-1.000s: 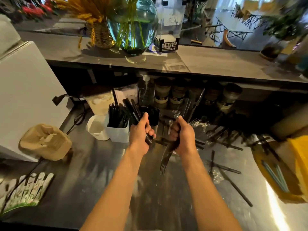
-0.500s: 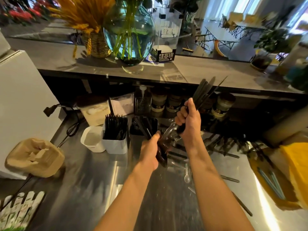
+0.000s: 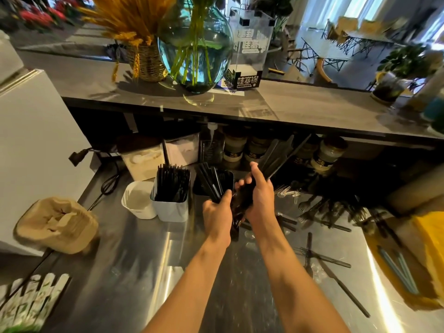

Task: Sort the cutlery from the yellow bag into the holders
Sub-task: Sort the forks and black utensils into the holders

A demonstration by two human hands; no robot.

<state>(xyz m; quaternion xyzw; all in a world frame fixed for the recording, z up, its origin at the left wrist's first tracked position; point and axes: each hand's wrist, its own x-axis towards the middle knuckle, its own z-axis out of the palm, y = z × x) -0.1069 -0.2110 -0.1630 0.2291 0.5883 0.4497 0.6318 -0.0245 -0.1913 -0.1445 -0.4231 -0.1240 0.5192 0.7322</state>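
Hands meet above a brushed steel counter (image 3: 149,272). Right hand (image 3: 260,195) is curled tightly around a bundle of black plastic cutlery (image 3: 276,157), handles fanning up and away. Left hand (image 3: 217,212) grips a few thin black pieces (image 3: 209,181) beside a dark holder (image 3: 225,179). Just left, a white square holder (image 3: 171,207) bristles with black utensils. Loose cutlery (image 3: 324,258) lies scattered towards the yellow bag (image 3: 430,241) at far right.

A steel desk (image 3: 149,272) gleams under a grey stone ledge (image 3: 300,104) carrying a glass vase (image 3: 194,51) and wheat basket (image 3: 144,61). Beyond, folding chairs (image 3: 336,51) stand before bright curtained windows (image 3: 341,6).
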